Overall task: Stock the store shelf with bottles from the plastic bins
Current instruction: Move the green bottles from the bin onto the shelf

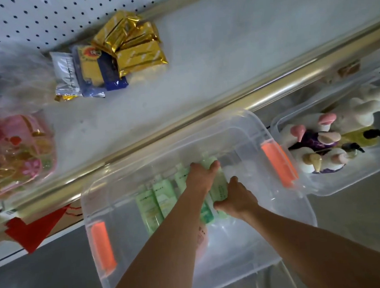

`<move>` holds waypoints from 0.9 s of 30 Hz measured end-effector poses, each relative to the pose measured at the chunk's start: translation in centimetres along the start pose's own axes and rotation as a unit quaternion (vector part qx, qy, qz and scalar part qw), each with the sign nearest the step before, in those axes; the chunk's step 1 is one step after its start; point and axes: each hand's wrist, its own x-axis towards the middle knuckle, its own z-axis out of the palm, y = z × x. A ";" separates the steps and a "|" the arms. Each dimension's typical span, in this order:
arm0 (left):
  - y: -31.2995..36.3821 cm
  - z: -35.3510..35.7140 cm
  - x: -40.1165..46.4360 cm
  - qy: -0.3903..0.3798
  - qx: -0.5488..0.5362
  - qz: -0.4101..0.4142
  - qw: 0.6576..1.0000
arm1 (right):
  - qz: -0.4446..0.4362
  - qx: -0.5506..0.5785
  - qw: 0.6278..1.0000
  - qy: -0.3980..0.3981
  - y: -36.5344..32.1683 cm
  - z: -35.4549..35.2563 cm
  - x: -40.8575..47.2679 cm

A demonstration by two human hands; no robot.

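Both hands (219, 187) gripping green bottles (218, 187), labels blurred, clear bin (298, 203)

dim, soft | left edge smeared, perhaps motion blur | wide-angle tilt

The shelf (223, 57) lies bare right of the gold packets (131, 46); pink bag (19, 155) crowds its left.

Shelf (200, 59): packets (109, 59) at back left, bag (19, 155) at far left. Below its front rail, bin (298, 203) with bottles (156, 196) inside; second bin (324, 190) to its right, holding toys (320, 142)
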 end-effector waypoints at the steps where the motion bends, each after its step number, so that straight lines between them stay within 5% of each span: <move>1: 0.0 -0.1 -0.5 0.008 -0.043 -0.006 0.999 | -0.016 -0.014 1.000 0.012 0.0 -0.3 -0.5; 8: 0.1 -2.3 -5.9 0.069 -0.234 0.053 0.968 | -0.110 0.009 0.994 0.025 -0.6 -4.7 -5.0; 15: 2.5 -6.7 -13.1 0.024 -0.354 0.114 0.928 | -0.142 0.127 0.978 -0.089 -2.8 -10.4 -10.1; 27: 8.5 -15.2 -25.6 0.044 -0.382 0.267 0.884 | -0.288 0.138 0.947 -0.029 -7.7 -18.4 -20.4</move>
